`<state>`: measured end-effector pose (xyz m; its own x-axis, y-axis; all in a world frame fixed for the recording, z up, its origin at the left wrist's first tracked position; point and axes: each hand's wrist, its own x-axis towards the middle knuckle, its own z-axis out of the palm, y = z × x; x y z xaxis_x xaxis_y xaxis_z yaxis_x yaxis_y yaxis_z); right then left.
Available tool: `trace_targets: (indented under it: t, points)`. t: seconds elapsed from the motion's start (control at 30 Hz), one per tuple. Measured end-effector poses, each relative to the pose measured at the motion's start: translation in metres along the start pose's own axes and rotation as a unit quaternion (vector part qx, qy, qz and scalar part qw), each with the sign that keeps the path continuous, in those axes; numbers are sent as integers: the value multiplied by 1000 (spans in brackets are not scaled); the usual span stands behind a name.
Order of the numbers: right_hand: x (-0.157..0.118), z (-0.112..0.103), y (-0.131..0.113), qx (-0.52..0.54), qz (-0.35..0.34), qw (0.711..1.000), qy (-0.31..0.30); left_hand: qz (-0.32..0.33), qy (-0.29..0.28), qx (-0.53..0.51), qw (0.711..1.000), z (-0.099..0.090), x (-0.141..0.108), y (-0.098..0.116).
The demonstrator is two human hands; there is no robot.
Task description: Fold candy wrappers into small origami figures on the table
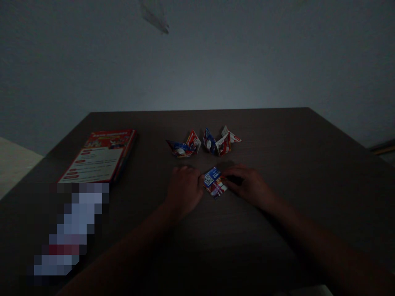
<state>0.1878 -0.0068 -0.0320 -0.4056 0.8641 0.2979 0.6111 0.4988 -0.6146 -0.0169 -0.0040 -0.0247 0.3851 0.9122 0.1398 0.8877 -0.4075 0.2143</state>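
Note:
A small square of folded printed paper [215, 183], blue at the top with a QR code and red and orange below, lies on the table with one corner toward me. My left hand [184, 188] is closed, its fingers curled at the paper's left corner; the fingertips are partly hidden. From the other side, my right hand [248, 183] pinches the right corner between thumb and fingers. Just beyond stand two folded paper shapes with pointed ends, one on the left [184, 148] and one on the right [219, 144], both in blue, red and white print.
On the left of the dark table [277, 135] lies a stack of red-bordered printed leaflets [97, 158]. Nearer to me is a pixelated pale patch [74, 226] whose content cannot be made out. A grey wall [216, 57] rises behind the table's far edge. The light is dim.

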Motion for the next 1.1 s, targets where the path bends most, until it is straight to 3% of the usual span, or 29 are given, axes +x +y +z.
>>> trace_targets:
  t: [0.57,0.8,0.9,1.0,1.1]
  points:
    - [-1,1,4,-10,-18,1000,-4,9,-48,-31,998,-1,0,-3]
    - [-3,-1,-1,36,65,997,31,5,-23,-155,988,-1,1,-6]
    - [-1,0,-4,165,155,973,46,15,-49,-240,969,-2,2,-4]
    - [1,2,-7,304,256,917,25,-2,-65,-351,934,-2,4,-1]
    - [1,5,-6,395,310,863,62,-35,-51,-440,896,0,4,1]
